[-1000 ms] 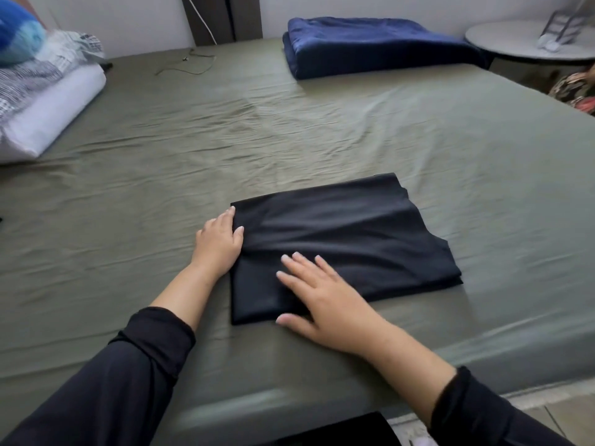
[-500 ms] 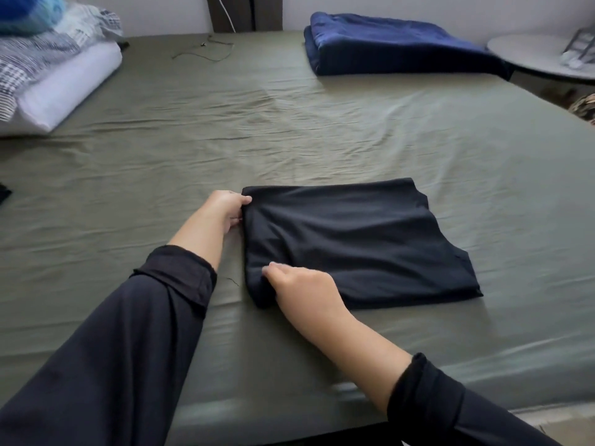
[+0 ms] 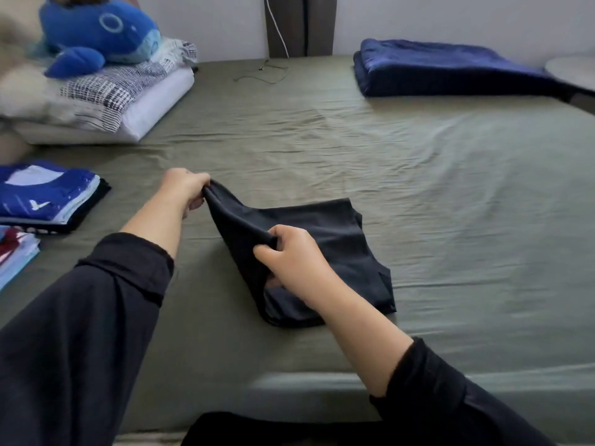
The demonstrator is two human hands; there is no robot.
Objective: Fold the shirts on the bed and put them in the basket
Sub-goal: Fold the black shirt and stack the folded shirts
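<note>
- Left hand (image 3: 185, 188) pinches the far left corner of the folded black shirt (image 3: 322, 252) and holds it off the bed (image 3: 450, 204), centre of the frame.
- Right hand (image 3: 294, 255) grips the near left edge, fingers curled round the cloth.
- The shirt's right side lies flat on the olive sheet.
- At the left edge, a stack of folded shirts (image 3: 45, 197), blue on top.
- Upper left: a blue whale plush (image 3: 96, 30) on pillows (image 3: 128, 91). Upper right: a folded navy blanket (image 3: 450, 69).
</note>
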